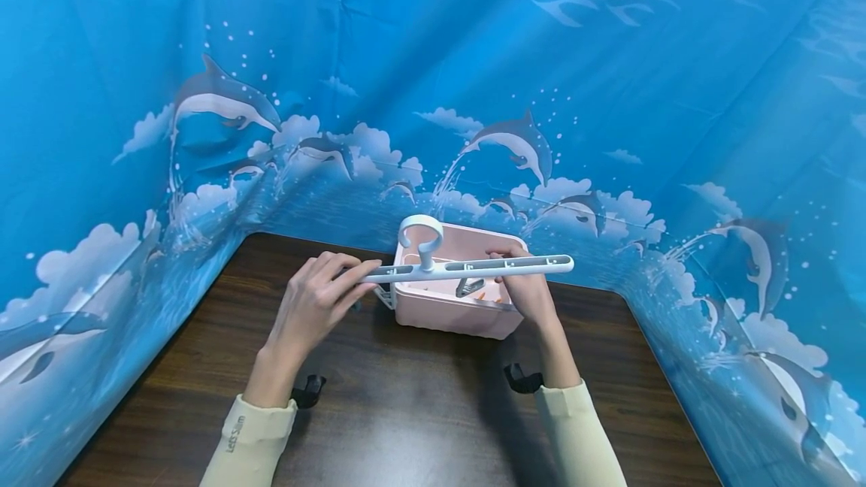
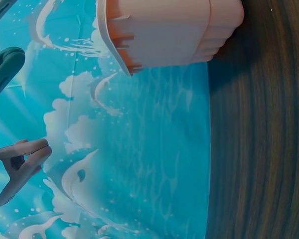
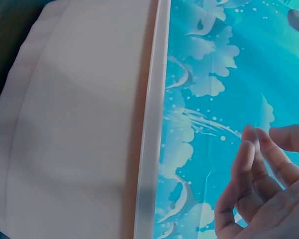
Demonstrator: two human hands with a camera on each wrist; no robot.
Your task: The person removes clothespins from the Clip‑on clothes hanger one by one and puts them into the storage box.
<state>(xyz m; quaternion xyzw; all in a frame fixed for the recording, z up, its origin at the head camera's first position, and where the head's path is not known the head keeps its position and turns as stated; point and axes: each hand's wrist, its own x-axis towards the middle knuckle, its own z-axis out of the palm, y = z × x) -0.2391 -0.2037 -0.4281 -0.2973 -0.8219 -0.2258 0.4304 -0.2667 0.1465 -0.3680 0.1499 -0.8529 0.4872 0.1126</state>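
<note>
My left hand [image 1: 318, 299] grips the left end of a white clip hanger [image 1: 501, 267], a narrow bar with a round hook [image 1: 421, 228] on top. The bar is raised across the front of a pink bin [image 1: 460, 310]. In the left wrist view, a teal clothespin [image 2: 5, 72] and a grey clothespin [image 2: 27, 164] hang near the left side of the bin. Behind the bar's right part is my right hand [image 1: 531, 288], over the bin's right side. The right wrist view shows its fingers [image 3: 244, 169] loosely bent, thumb near the fingertips, nothing visible between them.
A grey clip [image 1: 470, 288] and small orange pieces show at the bin's opening. The bin stands near the back edge of the dark wooden table [image 1: 379, 427]. A blue dolphin-print curtain [image 1: 379, 81] encloses the back and sides.
</note>
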